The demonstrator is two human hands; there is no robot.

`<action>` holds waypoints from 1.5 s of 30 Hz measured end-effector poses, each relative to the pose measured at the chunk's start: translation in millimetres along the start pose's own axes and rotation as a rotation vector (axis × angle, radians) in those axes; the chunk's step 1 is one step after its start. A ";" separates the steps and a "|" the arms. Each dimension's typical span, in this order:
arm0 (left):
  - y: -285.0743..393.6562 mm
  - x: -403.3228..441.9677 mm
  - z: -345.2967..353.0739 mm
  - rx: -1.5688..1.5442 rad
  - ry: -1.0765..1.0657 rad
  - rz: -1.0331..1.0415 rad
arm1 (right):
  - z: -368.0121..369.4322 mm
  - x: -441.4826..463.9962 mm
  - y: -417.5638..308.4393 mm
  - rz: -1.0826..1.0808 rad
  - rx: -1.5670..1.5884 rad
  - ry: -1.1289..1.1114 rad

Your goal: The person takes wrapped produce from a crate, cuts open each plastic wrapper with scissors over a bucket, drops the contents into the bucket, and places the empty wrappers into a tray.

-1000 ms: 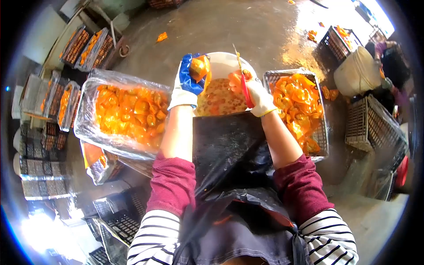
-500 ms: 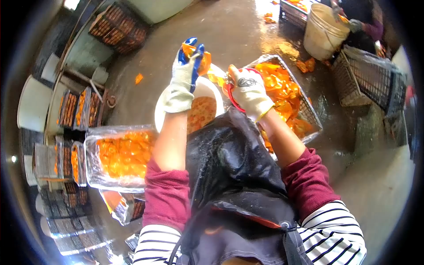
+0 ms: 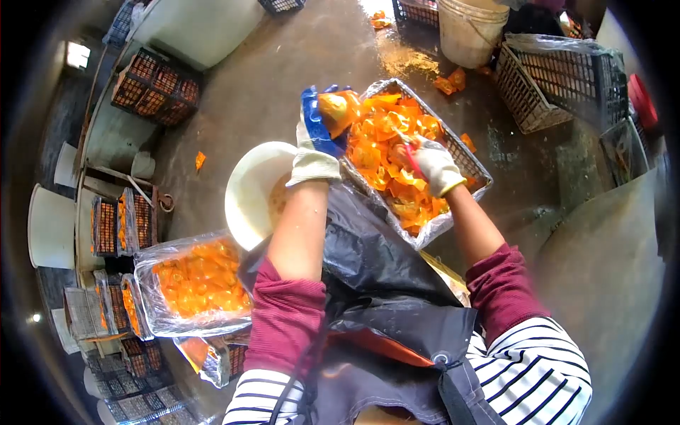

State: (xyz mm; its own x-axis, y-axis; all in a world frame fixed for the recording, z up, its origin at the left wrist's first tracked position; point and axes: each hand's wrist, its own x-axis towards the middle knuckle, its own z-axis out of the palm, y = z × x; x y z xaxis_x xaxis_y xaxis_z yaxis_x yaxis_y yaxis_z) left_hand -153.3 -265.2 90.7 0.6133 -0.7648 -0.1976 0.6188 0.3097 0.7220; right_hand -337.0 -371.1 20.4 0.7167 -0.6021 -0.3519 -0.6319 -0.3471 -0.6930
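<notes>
My left hand (image 3: pixel 322 131), in a white and blue coated glove, is closed around a glossy orange pepper-like piece (image 3: pixel 338 110) at the near-left edge of a plastic-lined crate (image 3: pixel 464 159). Heaped in that crate are thin, shiny orange pieces (image 3: pixel 397 142). Over the heap, my right hand (image 3: pixel 435 166) wears a whitish glove and grips a red-handled tool (image 3: pixel 412 157), whose working end I cannot make out. Below my left hand stands a white bucket (image 3: pixel 244 188), partly hidden by my forearm; a little of its pale contents shows.
A plastic-lined tray (image 3: pixel 145 297) of orange pieces is at my left. Stacked crates (image 3: pixel 159 88) line the left wall. Beyond the crate are a dirty white bucket (image 3: pixel 467 35) and a tilted dark crate (image 3: pixel 524 92). Scraps (image 3: pixel 200 161) lie on the wet floor.
My left hand has swung right, carrying an orange piece from above the bucket to the crate's edge. My right hand has moved over the crate with the red-handled tool. The view has shifted.
</notes>
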 end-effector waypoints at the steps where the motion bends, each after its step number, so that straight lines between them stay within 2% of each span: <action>1: -7.9 3.5 -11.8 -0.001 -0.037 -0.062 | 18.1 14.6 33.5 0.052 0.293 0.001; 2: -10.2 -0.3 -14.8 -0.015 -0.034 -0.105 | 14.5 4.4 39.4 0.104 0.411 -0.008; 5: -19.7 -6.7 -23.9 -0.054 0.005 -0.206 | 33.2 -4.0 71.4 0.060 0.840 -0.059; 8: -22.8 -6.8 -34.0 -0.112 -0.026 -0.233 | 62.9 7.4 103.4 -0.034 1.054 -0.047; 9: -23.5 -6.7 -35.5 -0.103 -0.015 -0.227 | 66.2 7.5 107.7 0.010 1.078 -0.062; 11: -24.4 -6.5 -34.7 -0.084 0.007 -0.218 | 66.3 3.2 97.8 -0.008 1.101 -0.120; 14: -26.5 -1.1 -46.3 -0.126 -0.074 -0.221 | 64.7 -2.4 70.7 -0.044 1.141 -0.176; 16: -33.0 -3.0 -50.8 0.025 -0.102 -0.112 | 65.8 -6.1 49.4 -0.097 1.180 -0.143; 19: -29.9 -3.9 -60.3 0.320 -0.218 0.137 | 71.1 6.7 47.7 -0.038 1.182 -0.247; 22: -7.0 9.9 -76.1 0.281 -0.121 0.051 | 79.0 14.7 49.4 0.012 1.162 -0.250; 24: 12.5 9.7 -78.9 0.320 0.002 0.111 | 79.2 11.4 45.5 0.026 1.169 -0.213; 26: 23.3 12.7 -89.9 0.372 0.036 0.168 | 82.1 14.7 51.8 0.048 1.153 -0.228; 28: 28.2 13.2 -97.9 0.413 0.079 0.194 | 87.4 16.8 52.4 0.073 1.174 -0.205; 32: 23.4 17.6 -103.7 0.477 0.159 0.177 | 92.5 15.7 45.9 -0.028 1.221 -0.238; 36: 15.1 21.0 -101.2 0.342 0.300 0.127 | 99.2 25.1 40.1 0.012 1.185 -0.251; 39: 15.4 29.4 -114.1 0.214 0.266 0.109 | 100.4 26.8 39.8 0.033 1.156 -0.242; 42: 13.2 31.6 -117.0 0.197 0.311 0.143 | 98.9 24.1 38.9 0.071 1.136 -0.239; 45: 15.3 30.4 -128.2 0.223 0.253 0.120 | 95.2 18.4 33.2 0.095 1.120 -0.228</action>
State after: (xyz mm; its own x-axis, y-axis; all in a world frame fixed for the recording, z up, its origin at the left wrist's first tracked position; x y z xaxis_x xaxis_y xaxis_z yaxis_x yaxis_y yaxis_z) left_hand -62.3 -211.3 10.8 0.7947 -0.5574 -0.2403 0.4296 0.2368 0.8714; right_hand -316.7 -325.3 -69.0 0.7895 -0.4074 -0.4591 -0.1508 0.5963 -0.7885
